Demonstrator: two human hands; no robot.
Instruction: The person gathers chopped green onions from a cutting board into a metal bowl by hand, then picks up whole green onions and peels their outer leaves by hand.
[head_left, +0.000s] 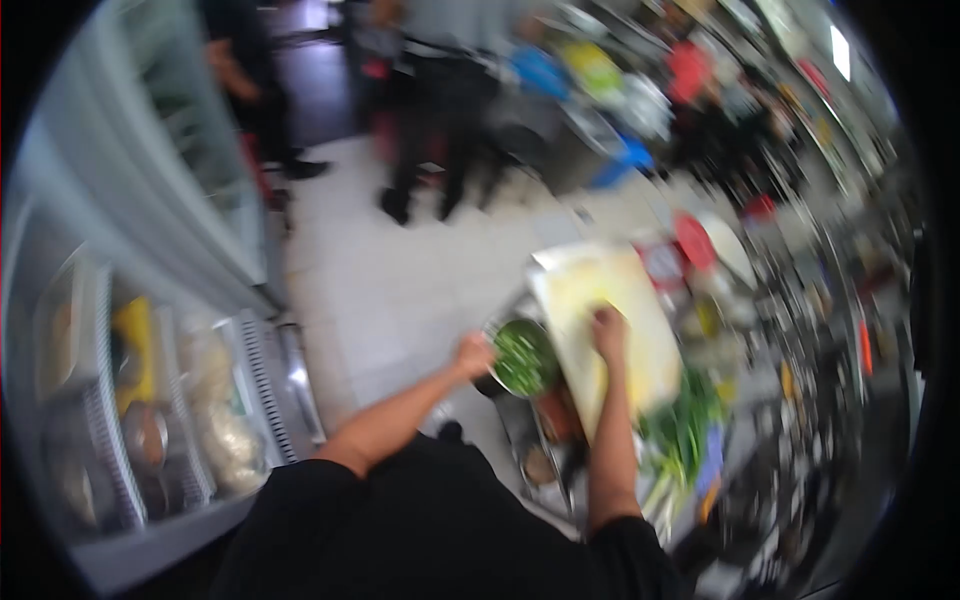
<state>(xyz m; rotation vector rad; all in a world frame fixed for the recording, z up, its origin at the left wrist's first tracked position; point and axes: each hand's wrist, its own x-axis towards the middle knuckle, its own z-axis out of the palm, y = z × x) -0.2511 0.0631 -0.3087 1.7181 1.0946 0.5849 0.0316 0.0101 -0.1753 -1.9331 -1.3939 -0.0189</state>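
Note:
My left hand (475,356) grips the rim of a round metal bowl (494,333) at the left side of the cutting board. Chopped greens (523,357) fill much of the bowl. Over the pale yellowish cutting board (643,345), my right hand (607,330) is closed, fingers drawn together. Blur hides what those fingers hold, if anything. A bunch of long green onions (685,430) lies beside the board's near right corner.
Metal containers (540,465) sit below the bowl. At left stands an open fridge with bagged food (225,410). Red-rimmed round items (693,240) lie beyond the board. People in dark clothes (430,130) are farther off on the tiled floor (370,290).

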